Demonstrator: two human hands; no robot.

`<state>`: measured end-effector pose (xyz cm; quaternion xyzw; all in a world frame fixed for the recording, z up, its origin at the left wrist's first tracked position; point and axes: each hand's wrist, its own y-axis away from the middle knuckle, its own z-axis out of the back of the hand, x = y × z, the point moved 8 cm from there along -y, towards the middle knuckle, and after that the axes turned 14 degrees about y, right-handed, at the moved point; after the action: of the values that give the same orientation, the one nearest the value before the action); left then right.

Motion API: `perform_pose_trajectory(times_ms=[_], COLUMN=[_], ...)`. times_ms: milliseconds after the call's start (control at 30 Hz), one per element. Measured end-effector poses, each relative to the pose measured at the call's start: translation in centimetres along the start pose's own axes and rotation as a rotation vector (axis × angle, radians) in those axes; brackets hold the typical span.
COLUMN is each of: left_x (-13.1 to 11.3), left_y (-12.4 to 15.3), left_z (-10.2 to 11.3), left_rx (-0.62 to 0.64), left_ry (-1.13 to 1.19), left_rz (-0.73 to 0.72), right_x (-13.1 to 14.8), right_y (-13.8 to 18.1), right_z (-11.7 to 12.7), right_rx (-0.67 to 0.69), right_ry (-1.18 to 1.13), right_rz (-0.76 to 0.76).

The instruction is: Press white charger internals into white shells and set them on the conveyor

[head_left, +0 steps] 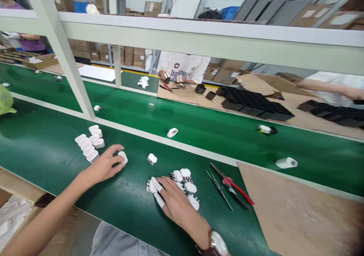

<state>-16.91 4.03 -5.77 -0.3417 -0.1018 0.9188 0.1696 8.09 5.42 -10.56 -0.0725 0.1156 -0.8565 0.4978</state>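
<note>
While the left hand (105,166) pinches a white cap (123,156), the right hand (174,197) grips a white-topped module (152,188).

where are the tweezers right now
In the head view, the tweezers lie on the green bench, right of the right hand and just left of the red-handled pliers.

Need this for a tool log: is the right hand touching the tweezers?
Apart: the head view shows green worktop between the right hand and the tweezers.
</note>
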Motion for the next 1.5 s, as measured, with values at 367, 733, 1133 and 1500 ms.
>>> perform_pose_trajectory(times_ms=[367, 733, 1133, 1500], left_x=[0.2, -0.3, -0.6, 0.5], left_y=[-2.2, -0.9, -1.0, -0.4], left_z=[-7.7, -8.6, -8.4, -9.5], left_rx=[0.192, 0.090, 0.123, 0.240], left_ry=[0.448, 0.433, 0.430, 0.594], left_rz=[0.070, -0.019, -0.003, 0.183], right_x=[-0.1, 1.1, 2.2, 2.6], right_y=[-0.6, -3.6, -4.6, -4.9], right_z=[1.3, 4.2, 4.1, 2.6], right_rx=[-0.112, -0.205, -0.089, -0.096], right_ry=[-0.052, 0.053, 0.219, 0.072], right_rz=[-0.139, -0.005, 0.049, -0.001])
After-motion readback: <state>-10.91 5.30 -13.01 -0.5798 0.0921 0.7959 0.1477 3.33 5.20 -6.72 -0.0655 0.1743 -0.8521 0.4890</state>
